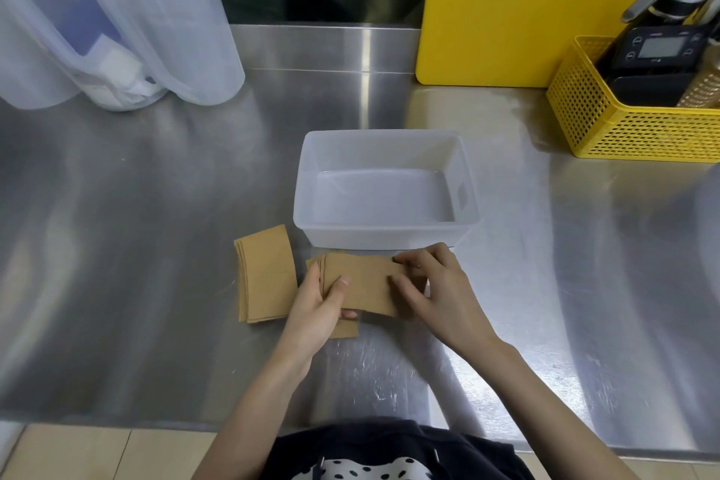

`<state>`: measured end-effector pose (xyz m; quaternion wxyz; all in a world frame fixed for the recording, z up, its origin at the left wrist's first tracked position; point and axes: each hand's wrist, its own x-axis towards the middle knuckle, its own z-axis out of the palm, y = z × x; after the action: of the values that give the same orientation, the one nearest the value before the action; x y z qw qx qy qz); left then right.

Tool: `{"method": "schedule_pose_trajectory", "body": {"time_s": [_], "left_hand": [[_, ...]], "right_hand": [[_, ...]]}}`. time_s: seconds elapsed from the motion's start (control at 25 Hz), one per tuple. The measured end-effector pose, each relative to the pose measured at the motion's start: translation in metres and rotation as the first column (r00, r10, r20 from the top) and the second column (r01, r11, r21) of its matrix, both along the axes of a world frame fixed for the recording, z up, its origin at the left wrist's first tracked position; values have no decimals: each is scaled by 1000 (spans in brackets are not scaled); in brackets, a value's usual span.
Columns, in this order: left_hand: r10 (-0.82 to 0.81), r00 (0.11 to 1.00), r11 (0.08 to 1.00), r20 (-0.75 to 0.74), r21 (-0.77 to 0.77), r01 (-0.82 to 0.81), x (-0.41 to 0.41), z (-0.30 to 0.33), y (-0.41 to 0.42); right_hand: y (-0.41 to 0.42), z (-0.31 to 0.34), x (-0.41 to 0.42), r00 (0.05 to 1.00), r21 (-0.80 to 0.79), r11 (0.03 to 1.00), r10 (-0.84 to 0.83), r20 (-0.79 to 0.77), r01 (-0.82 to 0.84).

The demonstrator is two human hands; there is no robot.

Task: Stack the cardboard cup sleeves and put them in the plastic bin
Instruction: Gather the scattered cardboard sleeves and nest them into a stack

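A big shiny metal counter (156,245) fills most of the view. At the back left stand two tall see-through plastic jugs (117,12), side by side. At the back right one flat yellow board (506,4) leans upright. Next to it sits one yellow plastic basket with little holes (607,125), with black gadgets inside.

In the middle of the counter sits one white plastic bin shaped like a box (383,234). It holds nothing.

Just in front of the bin are the brown cardboard cup sleeves, in three lots. One neat pile of flat sleeves (267,273) lies on the counter to the left, near the bin. One bunch of sleeves (366,284) is held between the two hands. One more flat sleeve (346,328) peeks out under the left hand; I cannot tell how many lie there.

The left hand (317,312) is closed on the left end of the bunch, thumb on top and fingers under. The right hand (436,292) presses on the right end with its fingers a little spread.
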<state>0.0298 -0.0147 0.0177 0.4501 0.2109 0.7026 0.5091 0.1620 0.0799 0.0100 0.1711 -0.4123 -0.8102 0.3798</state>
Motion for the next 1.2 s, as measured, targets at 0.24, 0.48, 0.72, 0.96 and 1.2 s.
{"method": "schedule_pose_trajectory", "body": {"time_s": [0.24,0.48,0.72,0.96,1.2], "left_hand": [[142,988,988,-53,70,-138,-29,13,-12],[261,965,962,-30,93,-257,-46,15,-20],[349,937,933,-9,102,-346,-54,9,-27],[376,926,921,6,108,-375,-59,7,-30],[381,925,920,6,95,-380,-60,7,-30]], "right_hand": [[8,-1,-7,992,-113,986,-123,-4,122],[-20,-27,-48,899,-135,989,113,423,-61],[-35,-39,-78,825,-34,996,88,559,-83],[-38,-40,-82,821,-55,996,86,565,-67],[-34,-38,-76,867,-71,997,71,494,-42]]}}
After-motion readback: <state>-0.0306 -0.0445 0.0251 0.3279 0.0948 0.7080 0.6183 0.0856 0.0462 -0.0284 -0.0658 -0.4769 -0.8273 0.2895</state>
